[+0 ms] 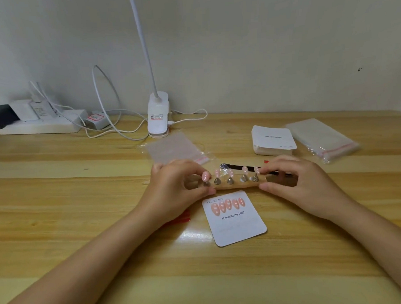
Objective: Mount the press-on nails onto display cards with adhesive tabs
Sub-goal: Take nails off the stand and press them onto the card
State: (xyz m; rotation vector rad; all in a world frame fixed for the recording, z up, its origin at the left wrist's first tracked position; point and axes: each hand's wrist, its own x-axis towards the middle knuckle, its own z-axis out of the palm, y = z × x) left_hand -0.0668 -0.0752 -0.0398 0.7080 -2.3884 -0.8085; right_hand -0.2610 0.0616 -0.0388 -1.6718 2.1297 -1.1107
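Observation:
A wooden nail stand [233, 185] with several metal pegs carries pink press-on nails [230, 172] on top. My left hand [175, 185] grips its left end, fingers curled by the leftmost pink nail [205, 176]. My right hand [296, 181] grips the right end, fingertips at the rightmost nail. Just in front lies a white display card [238, 226] printed "Handmade Nail" with several pink nails [228, 205] stuck in a row along its top edge. A black tool [242, 167] lies behind the stand, partly hidden.
A stack of blank display cards [273, 140] and a pack of clear bags [322, 139] sit at the back right. One clear bag [173, 148] lies behind my left hand. A clip lamp [158, 114], cables and a power strip [40, 124] line the wall. Red strips [179, 219] lie under my left wrist.

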